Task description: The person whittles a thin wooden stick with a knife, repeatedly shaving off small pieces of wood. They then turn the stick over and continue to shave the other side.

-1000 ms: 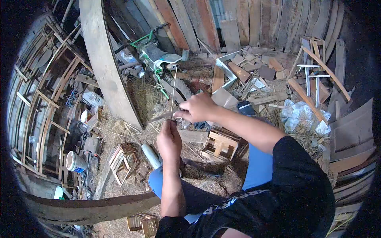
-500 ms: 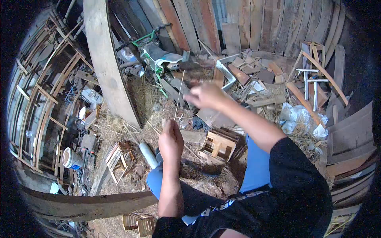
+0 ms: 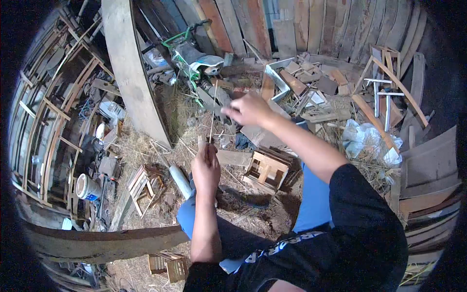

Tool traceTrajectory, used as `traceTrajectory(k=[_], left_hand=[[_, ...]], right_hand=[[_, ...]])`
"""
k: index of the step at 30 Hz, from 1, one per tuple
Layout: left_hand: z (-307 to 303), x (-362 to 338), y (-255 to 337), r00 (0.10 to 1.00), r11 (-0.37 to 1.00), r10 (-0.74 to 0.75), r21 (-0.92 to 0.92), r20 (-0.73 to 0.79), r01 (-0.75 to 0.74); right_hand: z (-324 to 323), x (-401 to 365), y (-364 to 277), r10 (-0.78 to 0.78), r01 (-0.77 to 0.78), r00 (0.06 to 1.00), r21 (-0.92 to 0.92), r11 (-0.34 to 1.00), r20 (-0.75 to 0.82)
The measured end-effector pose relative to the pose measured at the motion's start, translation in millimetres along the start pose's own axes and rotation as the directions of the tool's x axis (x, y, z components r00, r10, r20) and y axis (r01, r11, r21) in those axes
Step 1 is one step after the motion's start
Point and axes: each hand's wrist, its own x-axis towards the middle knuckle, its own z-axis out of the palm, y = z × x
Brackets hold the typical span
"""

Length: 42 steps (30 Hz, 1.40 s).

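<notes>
My left hand is closed around the lower end of a thin wooden stick, which stands almost upright above the fist. To the right of the stick is my right hand, its fingertips pointing at it and smeared by motion. Whether those fingers hold anything does not show. Below the hands, on the ground between the legs, sits a small slatted wooden crate with openings in its top.
Another slatted frame lies at left, and a small crate near the bottom. A white bucket stands far left. A long board leans upright; scrap wood and a green-framed bike lie farther back.
My left hand has shifted slightly left and down with the stick, which leans less now. My right hand has moved a little right and down and stays beside it.
</notes>
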Motion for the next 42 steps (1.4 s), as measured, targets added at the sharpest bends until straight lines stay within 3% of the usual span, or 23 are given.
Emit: traceTrajectory(k=[3,6,7,8,9,10,11,12,14,16,17,21,24,31,34,38,39,42], left_hand=[[-4.7,1.6,9.4,1.0,0.999,-0.026,0.031,0.0,0.026],[-5.8,-9.5,10.1,0.997,0.996,-0.077,0.055,0.025,0.076],[-6.2,-11.1,10.0,0.998,0.996,-0.052,0.075,0.029,0.05],[-6.5,-8.1,9.4,1.0,0.995,-0.017,0.094,0.026,0.014],[0.2,-9.3,-3.8,0.995,0.992,0.093,0.084,-0.044,-0.089],[1.1,-1.5,-3.3,0.996,0.997,0.076,0.024,-0.043,-0.075],[0.6,1.8,-3.7,0.998,0.998,0.049,-0.035,-0.033,-0.051],[-2.6,-7.4,-5.8,1.0,0.996,0.003,-0.084,0.002,-0.003],[-2.1,-9.0,-3.2,0.999,0.993,-0.03,-0.118,0.018,0.032],[0.1,-7.5,-4.7,1.0,0.996,-0.011,-0.094,0.015,0.012],[-0.4,-7.0,2.0,1.0,0.999,0.006,-0.05,-0.005,-0.006],[-4.8,2.2,9.6,0.989,0.994,-0.112,0.008,0.092,0.111],[-5.4,2.2,11.7,0.984,0.983,-0.176,-0.048,0.038,0.178],[-5.8,9.4,16.4,0.992,0.988,-0.122,0.09,-0.019,0.123],[-0.9,4.0,7.0,0.998,0.993,-0.051,0.1,-0.039,0.055],[3.2,7.6,4.6,0.993,0.996,0.025,0.087,-0.112,-0.016],[0.4,7.0,9.9,0.994,0.997,0.008,0.074,-0.112,0.0],[-4.9,-0.7,12.3,0.996,0.992,-0.043,0.118,-0.077,0.052]], right_hand=[[2.0,-20.1,-27.5,-0.157,0.156,0.988,-0.053,0.986,-0.012],[-4.0,5.4,6.5,0.148,-0.148,0.989,-0.08,0.986,-0.013],[-5.0,5.7,10.6,0.066,-0.075,0.992,-0.081,0.994,-0.105],[-1.9,1.7,9.6,0.12,-0.118,0.992,-0.053,0.992,0.039],[-5.7,-11.9,-7.9,0.013,-0.012,1.0,-0.06,0.998,0.01],[-7.5,-21.9,-19.4,-0.093,0.092,0.996,-0.068,0.994,-0.01],[3.2,-20.5,-12.0,-0.074,0.077,0.997,-0.095,0.992,0.033],[-5.9,2.5,2.9,0.229,-0.226,0.962,-0.037,0.973,0.149],[3.0,5.4,25.3,0.112,-0.116,0.991,-0.065,0.991,-0.069],[-2.3,-10.7,-5.4,0.019,-0.018,0.998,-0.007,1.0,0.066],[7.9,-21.9,-12.9,-0.186,0.183,0.98,-0.039,0.982,-0.073],[10.4,-8.1,-9.0,-0.137,0.136,0.991,-0.032,0.99,-0.014],[14.6,-7.2,-17.0,-0.13,0.124,0.988,-0.069,0.99,-0.083],[11.5,-10.0,-29.4,-0.195,0.19,0.975,-0.056,0.98,-0.11],[1.6,9.6,-2.5,0.128,-0.127,0.992,-0.046,0.991,0.007],[5.9,-8.1,-16.5,-0.094,0.103,0.992,-0.106,0.989,0.086],[12.7,-15.9,-17.3,-0.227,0.218,0.97,-0.108,0.97,-0.082],[2.2,16.8,13.8,0.179,-0.18,0.983,0.027,0.983,0.042]])
